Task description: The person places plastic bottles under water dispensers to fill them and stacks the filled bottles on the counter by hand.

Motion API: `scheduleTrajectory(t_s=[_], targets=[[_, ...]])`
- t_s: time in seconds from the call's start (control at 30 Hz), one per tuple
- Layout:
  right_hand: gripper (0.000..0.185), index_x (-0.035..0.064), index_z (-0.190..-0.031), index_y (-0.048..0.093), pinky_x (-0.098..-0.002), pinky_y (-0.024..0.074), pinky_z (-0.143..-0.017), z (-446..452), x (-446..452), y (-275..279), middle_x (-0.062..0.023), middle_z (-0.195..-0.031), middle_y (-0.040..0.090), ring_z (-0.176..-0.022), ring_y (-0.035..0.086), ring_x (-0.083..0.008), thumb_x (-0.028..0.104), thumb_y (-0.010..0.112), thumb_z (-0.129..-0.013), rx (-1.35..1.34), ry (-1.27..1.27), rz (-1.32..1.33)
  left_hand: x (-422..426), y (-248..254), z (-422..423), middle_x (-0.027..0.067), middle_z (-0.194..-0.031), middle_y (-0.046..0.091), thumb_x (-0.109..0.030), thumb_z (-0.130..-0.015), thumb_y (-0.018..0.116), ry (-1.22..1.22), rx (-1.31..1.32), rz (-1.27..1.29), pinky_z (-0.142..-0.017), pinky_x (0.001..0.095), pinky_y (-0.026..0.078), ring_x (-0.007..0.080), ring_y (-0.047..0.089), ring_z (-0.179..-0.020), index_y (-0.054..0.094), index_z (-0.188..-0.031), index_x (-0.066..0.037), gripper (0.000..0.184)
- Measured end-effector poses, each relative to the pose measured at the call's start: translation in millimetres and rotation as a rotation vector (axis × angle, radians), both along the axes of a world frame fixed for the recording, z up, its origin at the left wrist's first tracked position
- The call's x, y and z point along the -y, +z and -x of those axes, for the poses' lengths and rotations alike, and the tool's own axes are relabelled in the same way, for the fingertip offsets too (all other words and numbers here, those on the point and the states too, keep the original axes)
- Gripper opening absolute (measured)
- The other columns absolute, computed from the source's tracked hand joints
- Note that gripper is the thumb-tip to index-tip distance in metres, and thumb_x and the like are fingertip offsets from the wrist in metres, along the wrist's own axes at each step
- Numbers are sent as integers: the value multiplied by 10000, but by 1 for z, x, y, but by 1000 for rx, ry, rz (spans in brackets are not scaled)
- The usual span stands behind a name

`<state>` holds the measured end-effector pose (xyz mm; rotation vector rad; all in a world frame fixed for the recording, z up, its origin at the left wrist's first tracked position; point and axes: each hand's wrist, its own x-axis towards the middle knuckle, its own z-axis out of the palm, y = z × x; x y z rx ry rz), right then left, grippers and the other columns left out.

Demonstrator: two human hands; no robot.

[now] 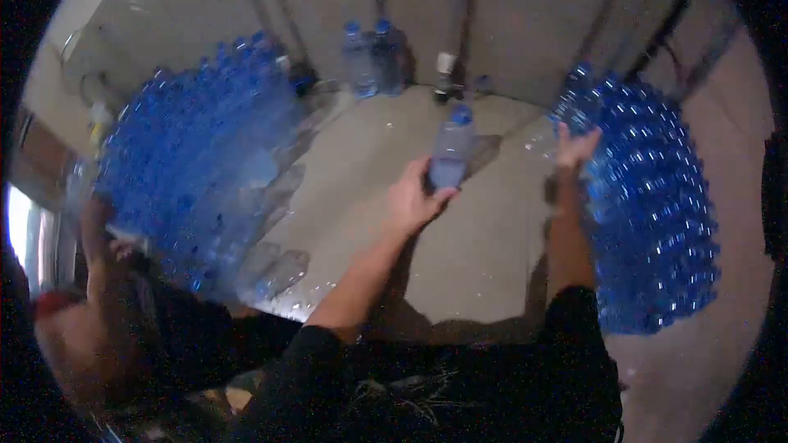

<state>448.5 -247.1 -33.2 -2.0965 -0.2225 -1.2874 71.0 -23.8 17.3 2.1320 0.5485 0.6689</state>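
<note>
My left hand [417, 197] is closed around the lower part of a clear plastic bottle [453, 148] with a blue cap, held tilted slightly over the middle of the pale table [353, 189]. Farther right, my right hand [578, 146] has its fingers about the base of another clear bottle [579, 97] at the near-left edge of a dense block of blue-tinted bottles [652, 205]. That bottle's blue cap points away from me. Blur hides how full either bottle is.
A large mass of blue bottles [197, 148] covers the table's left side, with several clear bottles lying along its edge. Two capped bottles [373, 61] stand at the back by the wall. At far left, a person's hand [97, 217] is beside the bottles.
</note>
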Motion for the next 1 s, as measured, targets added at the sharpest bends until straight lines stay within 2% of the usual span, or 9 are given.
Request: scheduleTrajectory(t_s=[0.17,0.2,0.3,0.37,0.53,0.63,0.73,0.9,1.0], targets=[[644,-19,-1309,504,-316,514,-780,201,-88,120,-93,-1058,557,-923,553,-161,146,846,-788,3,641,-732,-6,-7,7,198,-1235,622,-308,-684,884,26,103,26,-961,461,505,389,604,-1146,515,-1332,-60,785],[576,-18,-1296,522,-295,517,-750,247,-103,141,-88,-1034,569,-906,562,-160,97,810,-810,-125,1034,-774,-7,-5,12,198,-1227,626,-303,-691,878,53,152,37,-953,462,503,389,603,-1148,525,-1319,-52,762],[325,-34,-1141,645,-305,543,-734,391,-205,208,-115,-1059,644,-842,626,-194,12,722,-829,112,1128,-91,-20,16,37,199,-1188,643,-289,-713,856,-39,86,119,-910,469,504,392,613,-1122,561,-1270,-27,682],[267,-6,-1100,672,-304,543,-731,421,-257,222,-126,-1091,647,-833,639,-200,30,716,-839,-107,1290,21,-21,27,73,187,-1137,657,-276,-748,827,-91,-22,194,-860,466,508,377,632,-1037,584,-1240,-19,606],[374,39,-1241,614,-384,546,-839,396,-376,216,-161,-1109,636,-982,654,-340,145,682,-889,-157,1318,246,-6,53,184,106,-1080,685,-235,-866,763,-236,-66,552,-822,347,533,207,661,-903,630,-1231,-63,426],[411,30,-1261,606,-429,508,-950,371,-449,206,-197,-1135,637,-1065,628,-396,185,682,-889,145,1362,333,7,22,231,80,-975,663,-210,-842,785,-181,162,518,-705,314,509,164,615,-785,645,-1215,-43,432],[458,42,-1290,601,-444,467,-1023,354,-480,199,-213,-1151,644,-1141,594,-411,209,696,-874,-75,1387,640,10,21,255,83,-1035,681,-259,-872,770,-145,165,533,-739,313,520,153,646,-834,649,-1227,-70,420],[406,61,-1225,649,-456,482,-998,369,-386,226,-205,-1158,661,-1119,608,-398,244,710,-867,-136,1221,652,-12,51,253,138,-1169,645,-269,-816,797,57,6,311,-877,384,534,305,660,-1023,613,-1278,-99,525],[415,50,-1219,640,-459,494,-972,397,-284,239,-204,-1130,668,-1093,617,-400,262,710,-870,-162,1176,595,-22,57,214,225,-1424,443,-226,-729,845,238,215,48,-1042,451,450,413,480,-1298,361,-1453,-47,889]])
